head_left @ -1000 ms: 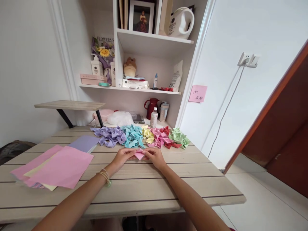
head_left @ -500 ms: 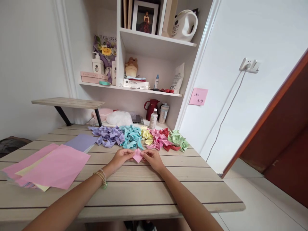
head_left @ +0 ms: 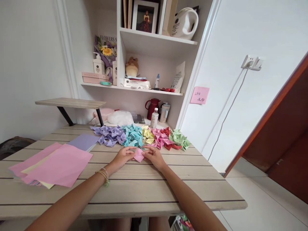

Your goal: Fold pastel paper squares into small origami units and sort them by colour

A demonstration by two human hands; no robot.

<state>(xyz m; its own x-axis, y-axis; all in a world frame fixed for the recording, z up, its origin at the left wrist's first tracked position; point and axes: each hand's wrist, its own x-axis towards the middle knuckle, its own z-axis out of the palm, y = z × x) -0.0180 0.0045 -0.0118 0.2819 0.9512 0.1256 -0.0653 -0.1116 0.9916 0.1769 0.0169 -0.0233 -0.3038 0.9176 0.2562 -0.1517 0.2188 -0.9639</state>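
Observation:
A small folded piece of pink paper (head_left: 138, 155) is held between both hands, just above or on the table. My left hand (head_left: 123, 157) pinches its left side, with a beaded bracelet on the wrist. My right hand (head_left: 154, 156) grips the right side between thumb and fingers. Directly behind the hands lie heaps of folded paper shapes: purple (head_left: 109, 134), light blue (head_left: 132, 135), yellow (head_left: 147, 134), pink (head_left: 160, 138), red (head_left: 173, 146) and green (head_left: 180, 139).
Flat pink sheets (head_left: 64, 163) and a purple stack (head_left: 84, 141) lie at the left of the slatted table (head_left: 115, 195). A small raised stand (head_left: 72, 102) is at the back left. Behind the heaps stand a bottle (head_left: 154, 118), a red jug (head_left: 151, 108) and a tumbler (head_left: 165, 112).
The fingers have shifted a little on the pink paper, with those of both hands now extended further behind it. The camera view has moved slightly.

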